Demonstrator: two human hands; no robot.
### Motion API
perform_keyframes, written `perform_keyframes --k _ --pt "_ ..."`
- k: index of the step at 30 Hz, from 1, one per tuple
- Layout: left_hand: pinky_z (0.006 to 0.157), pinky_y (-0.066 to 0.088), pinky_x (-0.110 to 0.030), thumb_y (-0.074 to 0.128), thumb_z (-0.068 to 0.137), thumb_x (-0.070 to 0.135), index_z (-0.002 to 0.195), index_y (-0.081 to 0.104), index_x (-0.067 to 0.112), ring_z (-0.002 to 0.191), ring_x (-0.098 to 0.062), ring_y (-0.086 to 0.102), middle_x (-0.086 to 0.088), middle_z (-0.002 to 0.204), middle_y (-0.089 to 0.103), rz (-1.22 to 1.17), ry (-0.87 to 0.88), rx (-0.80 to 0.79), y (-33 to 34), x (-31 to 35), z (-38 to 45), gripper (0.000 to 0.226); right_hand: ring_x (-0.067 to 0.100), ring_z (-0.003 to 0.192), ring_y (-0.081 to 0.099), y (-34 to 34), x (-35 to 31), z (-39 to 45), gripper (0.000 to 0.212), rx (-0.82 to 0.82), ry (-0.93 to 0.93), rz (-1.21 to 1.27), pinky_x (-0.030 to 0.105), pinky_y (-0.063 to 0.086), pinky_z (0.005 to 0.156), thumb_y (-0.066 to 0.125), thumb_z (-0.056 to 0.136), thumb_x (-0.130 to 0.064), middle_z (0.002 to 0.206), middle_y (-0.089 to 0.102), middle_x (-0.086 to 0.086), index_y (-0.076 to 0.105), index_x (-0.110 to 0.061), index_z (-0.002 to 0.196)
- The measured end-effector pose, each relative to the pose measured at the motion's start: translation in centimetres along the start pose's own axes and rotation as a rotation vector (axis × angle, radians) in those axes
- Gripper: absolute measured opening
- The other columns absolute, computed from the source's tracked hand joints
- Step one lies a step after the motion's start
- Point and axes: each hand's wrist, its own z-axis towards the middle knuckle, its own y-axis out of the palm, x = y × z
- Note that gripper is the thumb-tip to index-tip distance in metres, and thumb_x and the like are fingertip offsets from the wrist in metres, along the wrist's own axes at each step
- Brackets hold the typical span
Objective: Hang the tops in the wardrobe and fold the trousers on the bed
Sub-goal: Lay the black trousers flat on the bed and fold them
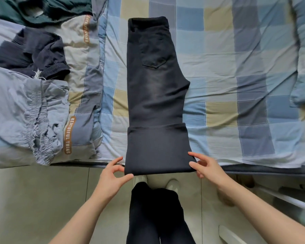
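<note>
Folding the black trousers (155, 95), which lie lengthwise on the bed (236, 67), I pinch each near corner with my left hand (113, 175) and right hand (206, 166); I'd lift both evenly, keeping edges aligned toward the waistband.

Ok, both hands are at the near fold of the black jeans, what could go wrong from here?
1. The folded end of the black jeans overhangs the bed edge; it could slide off to the floor.
2. The left hand and right hand sit only at the corners, so the fold may sag and go crooked when lifted.
</note>
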Motion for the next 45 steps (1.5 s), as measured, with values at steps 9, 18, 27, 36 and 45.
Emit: perform_keyframes --k 9,18,27,36,45 --pt "0.100 0.036 -0.028 0.078 0.079 0.015 0.059 0.067 0.014 0.105 -0.004 0.059 0.007 0.112 0.068 -0.169 0.094 -0.227 -7.0 12.9 13.9 0.023 0.009 0.043 0.047 -5.7 -14.3 11.3 0.017 -0.032 0.211 0.139 0.017 0.041 0.043 0.065 0.089 -0.018 0.063 0.050 0.012 0.057 -0.004 0.083" --pt "0.102 0.036 -0.044 0.058 0.093 0.047 0.144 0.040 0.021 0.128 -0.021 0.045 0.006 0.139 0.045 -0.038 -0.077 -0.193 -8.1 21.5 34.3 0.060 0.016 0.067 0.059 -7.8 -25.9 26.3 0.018 0.457 -0.027 0.288 0.025 0.050 0.059 0.043 0.096 -0.018 0.084 0.063 0.008 0.054 -0.012 0.109" --pt "0.074 0.043 -0.025 0.070 0.088 0.020 0.122 0.055 0.009 0.089 -0.015 0.059 -0.004 0.108 0.065 -0.106 -0.110 0.061 0.4 9.8 31.5 0.040 0.013 0.088 0.053 -1.6 -10.9 27.6 0.023 0.225 0.179 0.021 0.026 0.041 0.078 0.059 0.093 -0.025 0.105 0.056 0.001 0.054 -0.011 0.111" --pt "0.094 0.043 -0.027 0.067 0.092 0.025 0.134 0.051 0.012 0.115 -0.016 0.057 -0.004 0.130 0.058 -0.274 -0.169 0.039 0.3 8.8 30.3 0.047 -0.008 0.086 0.052 -2.1 -8.7 28.3 0.044 0.142 0.155 0.132 0.018 0.037 0.068 0.060 0.092 -0.039 0.103 0.056 -0.013 0.043 -0.028 0.131" --pt "0.083 0.049 -0.031 0.069 0.090 0.028 0.137 0.045 0.014 0.103 -0.021 0.060 -0.009 0.127 0.059 -0.290 -0.242 0.184 2.2 10.4 32.9 0.054 0.020 0.098 0.058 -2.2 -11.1 30.9 0.040 0.140 0.076 0.098 0.031 0.048 0.077 0.066 0.088 -0.028 0.108 0.056 0.004 0.046 -0.016 0.120"
